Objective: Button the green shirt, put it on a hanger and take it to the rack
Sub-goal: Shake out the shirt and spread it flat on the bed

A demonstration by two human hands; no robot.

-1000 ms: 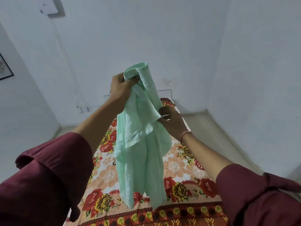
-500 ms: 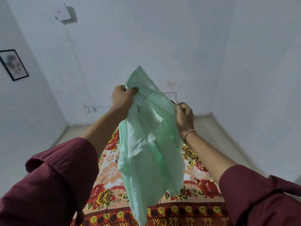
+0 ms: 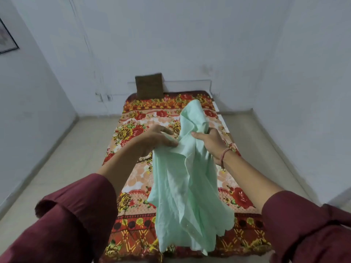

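Observation:
A pale green shirt (image 3: 187, 179) hangs crumpled in the air above the bed, its lower edge near the bed's foot. My right hand (image 3: 209, 142) grips a bunch of its fabric near the top, with part of the shirt rising above the fist. My left hand (image 3: 154, 138) pinches a fold of the shirt at its left edge, other fingers spread loosely. No hanger or rack is in view. Whether the buttons are done up is hidden in the folds.
A bed with a red and orange floral cover (image 3: 136, 133) lies straight ahead. A brown cushion (image 3: 149, 88) leans at its head against the white wall. Beige floor (image 3: 57, 164) runs on both sides. A framed picture (image 3: 6, 41) hangs on the left wall.
Both hands have come down from in front of the wall to over the bed, carrying the shirt. The view has tilted down, showing the cushion and whole bed.

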